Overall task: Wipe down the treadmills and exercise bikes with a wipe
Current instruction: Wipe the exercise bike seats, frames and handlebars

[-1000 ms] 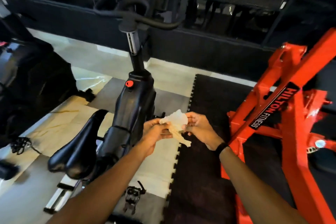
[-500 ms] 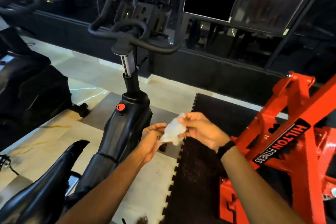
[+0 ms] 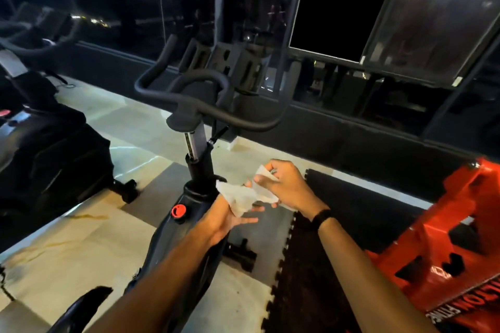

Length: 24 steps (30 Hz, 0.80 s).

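Two hands are working one white wipe (image 3: 243,197) above the frame of a black exercise bike (image 3: 186,219), just right of its red knob (image 3: 178,210). Left hand (image 3: 230,217) is lying palm-up, fingers straight, wipe draped across it; right hand (image 3: 284,186) is pinching the wipe's upper edge, grip narrow. Wipe is looking crumpled, not yet touching any bike surface. Handlebar (image 3: 205,105) is sitting ahead, unwiped by my judgement. Risk: thin sheet could tear while being spread, or slip off the flat palm onto the floor (image 3: 94,246), picking up grit.
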Tool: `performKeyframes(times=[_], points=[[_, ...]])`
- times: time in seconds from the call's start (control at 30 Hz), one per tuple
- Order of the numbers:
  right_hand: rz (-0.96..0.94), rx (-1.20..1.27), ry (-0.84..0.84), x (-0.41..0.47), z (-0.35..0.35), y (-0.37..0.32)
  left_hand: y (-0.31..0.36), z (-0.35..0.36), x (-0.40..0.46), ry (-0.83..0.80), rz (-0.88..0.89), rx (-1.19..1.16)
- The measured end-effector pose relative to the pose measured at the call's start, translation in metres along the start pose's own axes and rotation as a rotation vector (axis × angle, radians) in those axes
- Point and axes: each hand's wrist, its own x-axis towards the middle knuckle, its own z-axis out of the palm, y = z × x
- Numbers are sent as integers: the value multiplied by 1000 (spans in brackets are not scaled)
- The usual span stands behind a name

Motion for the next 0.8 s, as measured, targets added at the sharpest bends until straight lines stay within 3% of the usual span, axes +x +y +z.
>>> performKeyframes(times=[0.23, 0.37, 0.5, 0.63, 0.8], points=[[37, 255, -74, 48, -35, 30, 24, 23, 32, 18, 22, 24], [25, 275, -100, 73, -61, 46, 34, 27, 53, 60, 56, -96], [-11, 314, -34, 93, -83, 60, 39, 37, 74, 258, 68, -186], [-34, 398, 75, 108, -93, 68, 42, 54, 81, 519, 137, -56], [-67, 477, 144, 120, -100, 67, 61, 61, 82, 625, 195, 15]])
